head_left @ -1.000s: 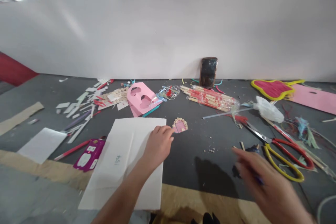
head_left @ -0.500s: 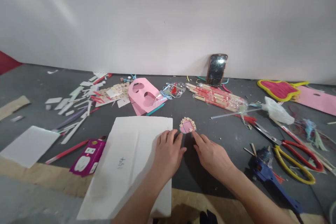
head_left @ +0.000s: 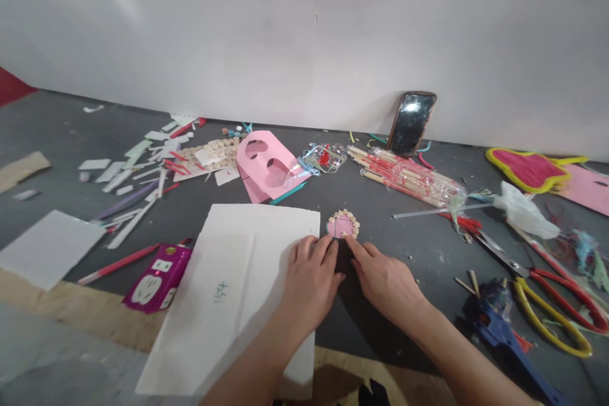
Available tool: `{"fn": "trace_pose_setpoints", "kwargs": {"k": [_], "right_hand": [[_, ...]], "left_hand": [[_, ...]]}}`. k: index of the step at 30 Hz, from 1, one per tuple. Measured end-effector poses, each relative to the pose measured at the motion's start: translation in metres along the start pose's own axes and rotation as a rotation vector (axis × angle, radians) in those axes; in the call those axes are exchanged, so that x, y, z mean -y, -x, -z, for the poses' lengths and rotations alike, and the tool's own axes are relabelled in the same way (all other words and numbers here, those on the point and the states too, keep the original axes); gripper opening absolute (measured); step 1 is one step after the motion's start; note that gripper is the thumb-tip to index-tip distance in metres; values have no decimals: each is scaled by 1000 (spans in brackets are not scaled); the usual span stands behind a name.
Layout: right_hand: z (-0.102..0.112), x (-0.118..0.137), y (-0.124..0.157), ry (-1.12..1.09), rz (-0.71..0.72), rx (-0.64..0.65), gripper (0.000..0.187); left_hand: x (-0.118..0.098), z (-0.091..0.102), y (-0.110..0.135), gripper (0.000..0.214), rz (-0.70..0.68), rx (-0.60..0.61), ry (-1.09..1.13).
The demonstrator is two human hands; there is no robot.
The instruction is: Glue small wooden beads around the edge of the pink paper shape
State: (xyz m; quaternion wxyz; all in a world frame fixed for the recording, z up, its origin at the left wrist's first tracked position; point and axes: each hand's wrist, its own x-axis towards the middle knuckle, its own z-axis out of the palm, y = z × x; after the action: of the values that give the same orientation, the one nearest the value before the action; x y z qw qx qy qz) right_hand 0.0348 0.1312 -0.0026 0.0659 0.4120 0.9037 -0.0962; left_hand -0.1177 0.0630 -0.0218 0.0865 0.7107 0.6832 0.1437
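Observation:
A small pink round piece (head_left: 343, 226), edged with tiny cream-coloured bits, lies flat on the dark table. My right hand (head_left: 387, 282) has its index fingertip at the near rim of this piece, pressing there, with the thumb held apart below. Beside it, my left hand (head_left: 309, 276) rests over the right edge of a white foam board (head_left: 228, 311) marked "154". Its fingers point forward, and the index fingertip comes close to the near left rim of the round piece. Neither hand appears to grasp anything.
A blue glue gun (head_left: 499, 317) and red-and-yellow scissors (head_left: 528, 276) lie at right. Behind are packed sticks (head_left: 404, 174), a leaning phone (head_left: 412, 124) and a pink cut-out sheet (head_left: 266, 165). A purple power socket (head_left: 159, 278) and scattered strips (head_left: 143, 187) lie at left.
The view has shifted slightly, so most things appear farther right at the right side. My left index finger has moved nearer the round piece's lower rim and my right fingertip.

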Motion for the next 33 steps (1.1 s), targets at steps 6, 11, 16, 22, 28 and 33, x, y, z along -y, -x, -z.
{"fn": "trace_pose_setpoints", "kwargs": {"k": [6, 11, 16, 22, 28, 33], "right_hand": [[-3, 0, 2, -23, 29, -24, 41], [-3, 1, 10, -24, 32, -31, 39], [-1, 2, 10, -24, 26, -36, 39], [-1, 2, 10, -30, 22, -39, 39], [-1, 0, 13, -42, 10, -45, 39], [-1, 0, 13, -50, 4, -44, 41]], "left_hand": [[1, -2, 1, 46, 15, -22, 19], [1, -1, 0, 41, 8, -25, 39], [1, -2, -1, 33, 25, -31, 59], [1, -2, -2, 30, 18, -30, 60], [1, -1, -2, 32, -7, -19, 63], [2, -2, -1, 31, -22, -23, 68]]}}
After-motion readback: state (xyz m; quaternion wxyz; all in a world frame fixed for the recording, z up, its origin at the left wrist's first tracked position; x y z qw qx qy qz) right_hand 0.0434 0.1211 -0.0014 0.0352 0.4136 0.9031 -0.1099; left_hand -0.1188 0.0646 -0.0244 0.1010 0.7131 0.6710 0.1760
